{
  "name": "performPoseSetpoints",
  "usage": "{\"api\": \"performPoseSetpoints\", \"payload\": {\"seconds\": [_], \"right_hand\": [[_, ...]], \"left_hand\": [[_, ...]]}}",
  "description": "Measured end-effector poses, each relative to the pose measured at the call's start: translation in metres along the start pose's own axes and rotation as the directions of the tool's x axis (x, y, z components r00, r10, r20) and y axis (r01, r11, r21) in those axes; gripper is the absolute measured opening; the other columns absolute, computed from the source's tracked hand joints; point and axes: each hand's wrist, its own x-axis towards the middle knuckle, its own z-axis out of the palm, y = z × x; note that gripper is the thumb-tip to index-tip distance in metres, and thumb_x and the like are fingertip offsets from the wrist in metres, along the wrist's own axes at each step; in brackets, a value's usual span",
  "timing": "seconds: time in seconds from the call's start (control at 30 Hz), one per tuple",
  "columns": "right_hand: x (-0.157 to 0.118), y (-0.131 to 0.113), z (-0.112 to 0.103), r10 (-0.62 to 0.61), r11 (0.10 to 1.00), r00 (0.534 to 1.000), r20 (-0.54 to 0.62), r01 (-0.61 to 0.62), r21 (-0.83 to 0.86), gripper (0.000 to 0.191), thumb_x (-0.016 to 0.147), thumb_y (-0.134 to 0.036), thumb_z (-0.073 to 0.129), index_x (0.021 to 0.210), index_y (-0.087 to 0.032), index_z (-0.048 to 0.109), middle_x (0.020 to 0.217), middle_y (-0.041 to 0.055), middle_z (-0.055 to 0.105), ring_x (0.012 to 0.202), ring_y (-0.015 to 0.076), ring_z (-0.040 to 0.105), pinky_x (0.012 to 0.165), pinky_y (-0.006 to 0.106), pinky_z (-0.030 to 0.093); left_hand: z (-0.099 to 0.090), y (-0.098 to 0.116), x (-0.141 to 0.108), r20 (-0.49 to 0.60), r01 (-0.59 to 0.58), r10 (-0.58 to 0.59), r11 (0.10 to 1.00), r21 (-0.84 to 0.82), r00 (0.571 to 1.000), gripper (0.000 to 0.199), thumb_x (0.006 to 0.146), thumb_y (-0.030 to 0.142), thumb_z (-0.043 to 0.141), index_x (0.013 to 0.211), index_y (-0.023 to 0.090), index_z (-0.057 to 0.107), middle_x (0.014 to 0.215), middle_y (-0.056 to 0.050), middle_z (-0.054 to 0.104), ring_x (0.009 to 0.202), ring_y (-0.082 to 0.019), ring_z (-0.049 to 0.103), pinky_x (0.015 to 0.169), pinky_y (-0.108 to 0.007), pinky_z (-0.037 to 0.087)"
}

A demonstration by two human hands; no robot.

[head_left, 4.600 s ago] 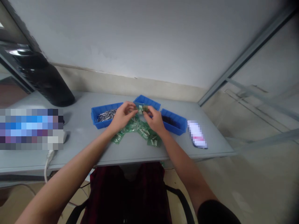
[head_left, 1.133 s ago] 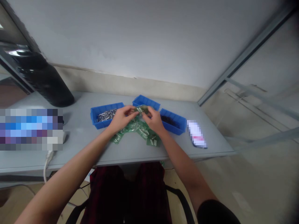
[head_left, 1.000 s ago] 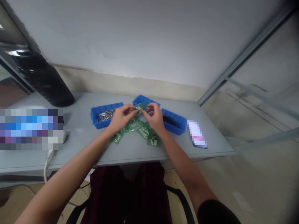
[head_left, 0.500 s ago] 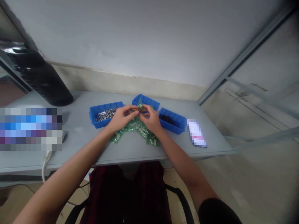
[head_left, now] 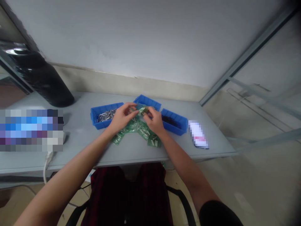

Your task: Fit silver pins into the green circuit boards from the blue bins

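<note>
Between my two hands is a small green plastic bag (head_left: 142, 110), pinched at its sides above the desk. My left hand (head_left: 122, 116) has thumb and fingers closed on the bag's left edge. On the other side, my right hand (head_left: 154, 120) grips it with curled fingers. What lies inside the held bag is too small to make out. Below my hands, several filled green bags (head_left: 144, 130) lie in a heap with small pale and metallic pieces in them. A blue bin of metal pins or screws (head_left: 96, 121) stands beside my left hand.
Behind my hands is another blue bin (head_left: 150, 102); to the right, a third blue bin (head_left: 176, 125) holds dark pieces. A phone (head_left: 198, 134) lies near the desk's right end. A black bottle (head_left: 47, 80) and a white cable (head_left: 47, 160) are at the left.
My hands have moved slightly apart, and the green bag between them is now spread wider. The bins and the bags on the desk have stayed put.
</note>
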Motion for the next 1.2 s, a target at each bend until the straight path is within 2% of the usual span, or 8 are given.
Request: {"api": "performPoseSetpoints", "payload": {"seconds": [0.2, 0.43, 0.63, 0.8, 0.97, 1.1, 1.13, 1.2], "right_hand": [[0.001, -0.002, -0.005, 0.006, 1.0, 1.0, -0.002, -0.006, 0.011, 0.013, 0.088, -0.03, 0.048, 0.086, -0.022, 0.059, 0.078, 0.0013, 0.066, 0.071, 0.0156, 0.062, 0.067, 0.029, 0.054], [0.002, 0.004, -0.001, 0.013, 0.996, 1.0, -0.025, -0.011, 0.094, 0.015, 0.089, -0.032, 0.051, 0.095, -0.022, 0.061, 0.09, 0.0033, 0.07, 0.079, 0.0167, 0.066, 0.069, 0.03, 0.056], [0.003, 0.01, 0.001, 0.063, 0.994, 0.996, -0.07, -0.056, 0.091, 0.023, 0.087, -0.038, 0.058, 0.104, -0.023, 0.062, 0.097, 0.0051, 0.072, 0.087, 0.0191, 0.068, 0.071, 0.033, 0.057], [0.004, 0.01, 0.002, 0.053, 0.995, 0.997, -0.064, -0.047, 0.087, 0.021, 0.088, -0.039, 0.058, 0.1, -0.023, 0.062, 0.094, 0.0049, 0.072, 0.082, 0.0182, 0.067, 0.071, 0.033, 0.057], [0.006, 0.01, -0.002, -0.001, 1.0, 0.998, -0.07, 0.0, -0.009, 0.015, 0.089, -0.037, 0.057, 0.091, -0.023, 0.064, 0.093, 0.0045, 0.067, 0.081, 0.0172, 0.063, 0.069, 0.031, 0.054], [0.012, 0.024, -0.012, -0.035, 0.983, 0.971, -0.236, -0.008, -0.181, 0.014, 0.09, -0.033, 0.056, 0.087, -0.022, 0.064, 0.084, 0.0048, 0.063, 0.074, 0.0179, 0.058, 0.072, 0.034, 0.052], [0.013, 0.03, -0.015, -0.053, 0.971, 0.963, -0.266, -0.012, -0.24, 0.014, 0.091, -0.032, 0.054, 0.088, -0.022, 0.064, 0.086, 0.006, 0.064, 0.079, 0.0198, 0.059, 0.079, 0.037, 0.051], [0.016, 0.042, -0.018, -0.07, 0.931, 0.963, -0.259, -0.03, -0.363, 0.014, 0.091, -0.028, 0.053, 0.091, -0.021, 0.066, 0.091, 0.0096, 0.065, 0.091, 0.0243, 0.059, 0.09, 0.043, 0.047]], "left_hand": [[0.0, 0.008, -0.002, -0.011, 0.021, -0.02, 0.998, 0.061, 1.0, 0.029, 0.077, 0.039, 0.072, 0.095, 0.017, 0.068, 0.08, -0.003, 0.067, 0.07, -0.015, 0.059, 0.069, -0.03, 0.049], [-0.001, 0.013, -0.002, -0.019, 0.0, 0.002, 0.995, 0.097, 1.0, 0.025, 0.077, 0.039, 0.071, 0.072, 0.018, 0.058, 0.065, 0.003, 0.055, 0.061, -0.012, 0.048, 0.062, -0.026, 0.043], [-0.002, 0.015, -0.002, -0.026, -0.005, 0.007, 0.995, 0.099, 1.0, 0.026, 0.078, 0.039, 0.069, 0.069, 0.019, 0.055, 0.065, 0.003, 0.053, 0.062, -0.012, 0.047, 0.063, -0.026, 0.041], [-0.001, 0.012, -0.001, -0.042, 0.006, -0.002, 0.995, 0.097, 0.999, 0.025, 0.078, 0.039, 0.069, 0.071, 0.019, 0.057, 0.066, 0.002, 0.056, 0.063, -0.013, 0.05, 0.064, -0.027, 0.043], [-0.001, 0.005, 0.001, -0.069, -0.003, 0.006, 0.999, 0.039, 0.998, 0.021, 0.08, 0.038, 0.069, 0.081, 0.018, 0.062, 0.071, 0.001, 0.06, 0.065, -0.013, 0.054, 0.065, -0.027, 0.046], [-0.003, 0.003, 0.001, -0.09, -0.018, 0.027, 0.995, 0.098, 0.996, 0.025, 0.085, 0.037, 0.062, 0.101, 0.018, 0.066, 0.086, -0.003, 0.066, 0.073, -0.015, 0.06, 0.068, -0.028, 0.05], [-0.004, 0.002, 0.001, -0.066, -0.041, 0.051, 0.987, 0.156, 0.997, 0.024, 0.087, 0.036, 0.06, 0.102, 0.018, 0.066, 0.089, -0.004, 0.067, 0.076, -0.016, 0.061, 0.069, -0.029, 0.05], [-0.006, 0.0, 0.001, 0.065, -0.136, 0.122, 0.943, 0.304, 0.99, 0.023, 0.09, 0.033, 0.055, 0.1, 0.017, 0.068, 0.093, -0.006, 0.068, 0.081, -0.018, 0.062, 0.074, -0.031, 0.05]]}}
